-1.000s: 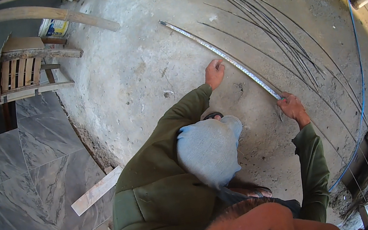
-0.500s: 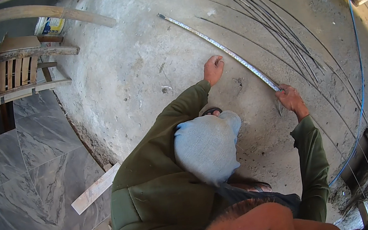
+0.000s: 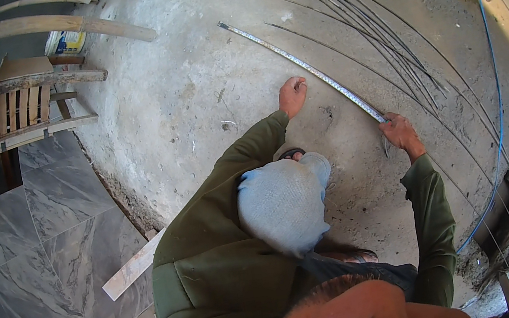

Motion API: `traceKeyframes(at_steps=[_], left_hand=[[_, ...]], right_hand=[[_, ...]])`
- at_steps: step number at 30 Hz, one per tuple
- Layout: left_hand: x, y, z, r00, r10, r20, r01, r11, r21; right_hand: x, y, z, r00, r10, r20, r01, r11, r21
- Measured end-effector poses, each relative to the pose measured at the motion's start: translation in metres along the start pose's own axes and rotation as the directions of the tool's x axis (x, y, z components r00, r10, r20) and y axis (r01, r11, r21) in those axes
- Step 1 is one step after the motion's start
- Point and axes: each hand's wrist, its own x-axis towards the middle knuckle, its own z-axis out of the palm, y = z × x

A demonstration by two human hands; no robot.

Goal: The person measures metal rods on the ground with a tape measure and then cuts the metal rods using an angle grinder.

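A tape measure's pale blade [image 3: 313, 70] runs extended across the concrete floor from the upper middle down to my right hand. My right hand [image 3: 401, 135] is closed round the near end of it, where the tape case is mostly hidden by the fingers. Left of the blade, close beside its middle, my left hand [image 3: 293, 94] is held with fingers curled together in a pinch. Whether anything small sits between those fingertips I cannot make out. Both arms wear dark green sleeves.
Several thin steel rods [image 3: 373, 27] lie beyond the tape to the right, with a blue hose [image 3: 494, 68] past them. A broken-edged pit [image 3: 508, 205] lies at lower right. At left are a wooden chair [image 3: 26, 105], a bucket [image 3: 64, 42], grey tiles [image 3: 67, 195] and a board [image 3: 132, 268].
The whole view has shifted slightly. Both hands and the tape keep nearly the same places and grips.
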Motion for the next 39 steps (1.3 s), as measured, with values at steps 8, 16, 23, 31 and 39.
traceKeyframes(at_steps=[8,16,23,31,39], left_hand=[[0.005,-0.006,-0.006,1.0,0.029,0.004,-0.029,1.0,-0.006],[0.02,-0.029,-0.017,0.996,0.07,0.055,-0.068,0.997,-0.037],[0.0,0.053,0.009,0.694,0.61,0.381,-0.719,0.575,0.39],[0.008,0.101,0.054,0.419,0.431,0.799,-0.906,0.251,0.34],[0.009,0.114,0.091,0.306,0.357,0.883,-0.944,0.236,0.232]], right_hand=[[0.001,-0.006,0.004,1.0,0.003,-0.02,-0.004,1.0,-0.026],[0.015,-0.009,0.008,0.996,-0.081,-0.042,0.081,0.997,-0.006],[-0.002,0.028,0.017,0.996,0.005,-0.094,-0.004,1.0,0.007],[-0.016,0.047,0.012,0.998,0.011,-0.065,-0.012,1.0,-0.014],[-0.061,0.123,0.002,0.98,0.107,-0.171,-0.108,0.994,0.003]])
